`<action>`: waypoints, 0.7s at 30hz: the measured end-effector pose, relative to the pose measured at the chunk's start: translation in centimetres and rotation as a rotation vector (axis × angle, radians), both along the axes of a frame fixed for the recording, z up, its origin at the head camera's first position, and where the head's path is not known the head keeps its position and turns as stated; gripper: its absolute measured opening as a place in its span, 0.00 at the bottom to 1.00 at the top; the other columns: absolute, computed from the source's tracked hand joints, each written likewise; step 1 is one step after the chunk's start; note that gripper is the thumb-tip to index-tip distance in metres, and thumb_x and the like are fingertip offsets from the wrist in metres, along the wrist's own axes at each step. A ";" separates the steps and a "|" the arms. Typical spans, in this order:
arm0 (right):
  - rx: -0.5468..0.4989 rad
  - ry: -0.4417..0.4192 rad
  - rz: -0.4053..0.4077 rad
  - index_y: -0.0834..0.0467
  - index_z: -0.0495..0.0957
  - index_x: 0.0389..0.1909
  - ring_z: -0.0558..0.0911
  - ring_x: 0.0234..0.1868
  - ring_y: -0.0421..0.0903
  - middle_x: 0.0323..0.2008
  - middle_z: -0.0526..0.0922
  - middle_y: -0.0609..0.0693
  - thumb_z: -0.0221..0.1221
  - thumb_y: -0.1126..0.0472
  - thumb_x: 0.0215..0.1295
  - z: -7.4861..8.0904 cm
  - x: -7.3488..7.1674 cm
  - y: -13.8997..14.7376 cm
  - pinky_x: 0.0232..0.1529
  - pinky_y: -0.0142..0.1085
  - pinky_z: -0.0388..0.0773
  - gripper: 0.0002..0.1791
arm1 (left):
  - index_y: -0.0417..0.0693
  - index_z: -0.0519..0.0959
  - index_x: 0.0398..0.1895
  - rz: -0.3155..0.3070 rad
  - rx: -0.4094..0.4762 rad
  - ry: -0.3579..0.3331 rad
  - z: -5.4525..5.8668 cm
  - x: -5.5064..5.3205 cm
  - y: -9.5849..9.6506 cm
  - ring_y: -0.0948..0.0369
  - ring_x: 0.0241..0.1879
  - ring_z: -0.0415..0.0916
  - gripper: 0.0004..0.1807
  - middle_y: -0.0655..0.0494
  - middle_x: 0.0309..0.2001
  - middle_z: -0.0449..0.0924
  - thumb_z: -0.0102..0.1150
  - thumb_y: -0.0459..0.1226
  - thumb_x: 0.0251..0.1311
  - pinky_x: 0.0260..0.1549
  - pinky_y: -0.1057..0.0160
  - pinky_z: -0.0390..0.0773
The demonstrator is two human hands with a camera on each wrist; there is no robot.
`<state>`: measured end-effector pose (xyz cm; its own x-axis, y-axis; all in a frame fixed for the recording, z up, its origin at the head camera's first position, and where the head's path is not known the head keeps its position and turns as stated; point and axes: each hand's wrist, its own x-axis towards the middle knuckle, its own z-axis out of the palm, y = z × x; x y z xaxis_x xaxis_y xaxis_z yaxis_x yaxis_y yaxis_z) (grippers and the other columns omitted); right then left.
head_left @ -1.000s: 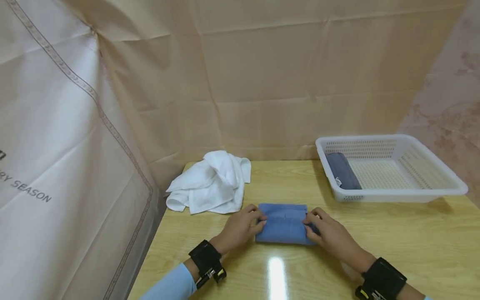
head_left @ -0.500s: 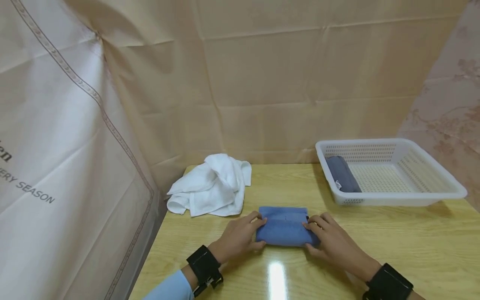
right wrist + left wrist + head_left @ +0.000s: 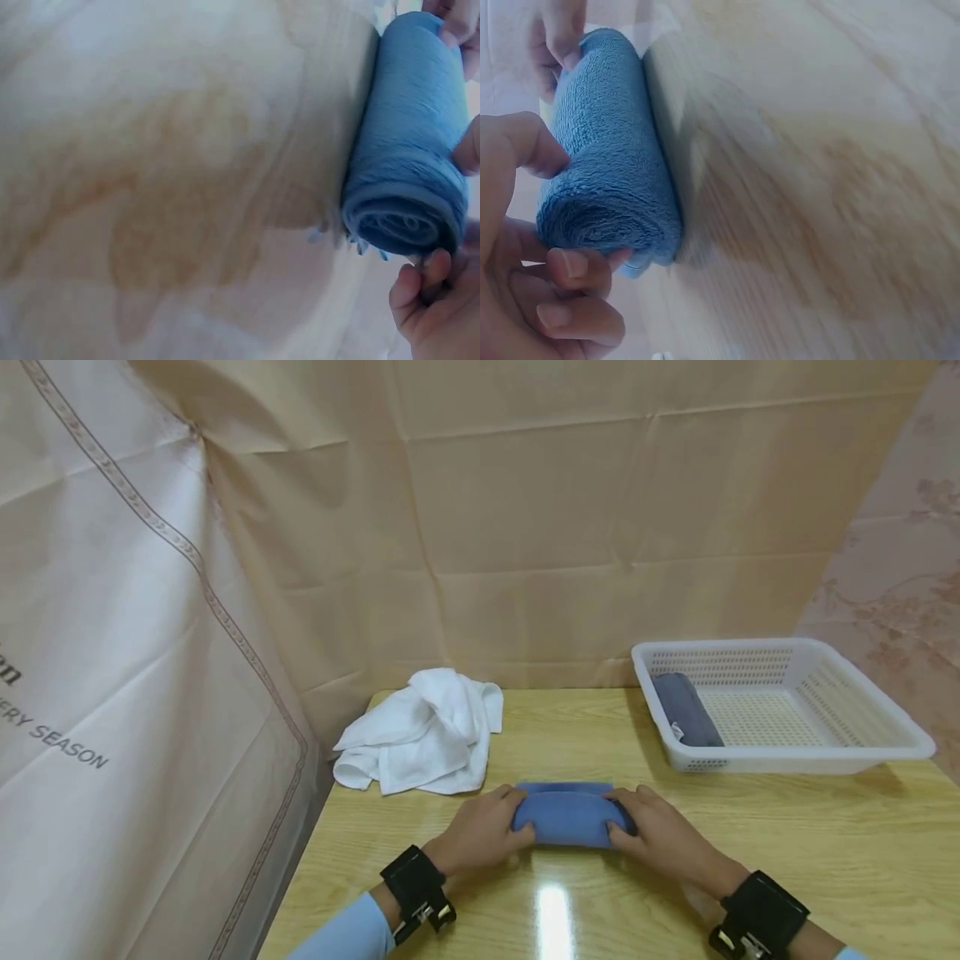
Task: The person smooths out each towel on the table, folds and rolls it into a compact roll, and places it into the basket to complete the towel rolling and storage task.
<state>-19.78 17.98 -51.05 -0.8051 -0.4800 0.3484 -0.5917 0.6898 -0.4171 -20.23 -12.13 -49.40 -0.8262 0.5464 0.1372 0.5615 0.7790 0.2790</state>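
Observation:
A blue towel (image 3: 568, 818), mostly rolled into a thick cylinder, lies on the wooden table with a short flat strip showing along its far side. My left hand (image 3: 487, 827) grips the roll's left end, thumb on the near side and fingers over the far side. At the right end my right hand (image 3: 660, 835) holds it the same way. The spiral of layers shows at the end of the towel roll (image 3: 607, 221) in the left wrist view. In the right wrist view the other end of the towel roll (image 3: 405, 225) also shows its coiled layers.
A crumpled white towel (image 3: 427, 731) lies at the back left of the table (image 3: 420, 910). A white perforated basket (image 3: 795, 760) stands at the back right, with a dark grey-blue rolled towel (image 3: 687, 710) along its left wall. Cloth sheets hang behind and to the left.
The blue towel has gone from a flatter bundle to a rounder roll, its flat far strip now narrower. Both hands have closed round its ends, thumbs moved up onto the near side.

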 end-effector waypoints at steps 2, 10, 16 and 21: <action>-0.037 -0.027 -0.012 0.60 0.78 0.57 0.71 0.33 0.36 0.37 0.79 0.45 0.65 0.59 0.66 0.0 0.1 -0.2 0.33 0.33 0.71 0.20 | 0.42 0.77 0.63 0.024 0.033 -0.043 0.0 -0.2 0.1 0.64 0.43 0.81 0.29 0.53 0.49 0.83 0.50 0.51 0.67 0.37 0.65 0.81; -0.086 -0.039 -0.027 0.52 0.73 0.47 0.77 0.32 0.40 0.34 0.80 0.44 0.63 0.62 0.67 0.4 0.1 -0.6 0.30 0.35 0.74 0.11 | 0.49 0.75 0.59 0.059 0.157 -0.137 0.5 -0.7 0.0 0.68 0.26 0.71 0.22 0.61 0.34 0.79 0.52 0.49 0.68 0.22 0.68 0.70; 0.047 0.189 -0.040 0.56 0.84 0.47 0.81 0.45 0.50 0.46 0.82 0.51 0.66 0.60 0.68 0.0 0.5 -0.4 0.42 0.46 0.81 0.09 | 0.48 0.79 0.58 0.076 0.120 -0.059 0.1 -0.6 0.0 0.67 0.40 0.77 0.22 0.57 0.49 0.82 0.51 0.51 0.70 0.35 0.67 0.78; 0.135 0.288 -0.022 0.57 0.86 0.54 0.76 0.43 0.46 0.50 0.79 0.51 0.71 0.49 0.63 -0.3 0.9 0.0 0.38 0.42 0.77 0.22 | 0.47 0.79 0.59 0.080 0.107 -0.041 -0.2 -0.5 0.0 0.66 0.43 0.80 0.21 0.57 0.49 0.83 0.52 0.49 0.72 0.38 0.65 0.80</action>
<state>-18.84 17.98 -51.34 -0.6933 -0.5215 0.4974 -0.6567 0.7414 -0.1382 -20.77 -12.15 -49.57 -0.8728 0.4625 0.1559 0.4849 0.7857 0.3841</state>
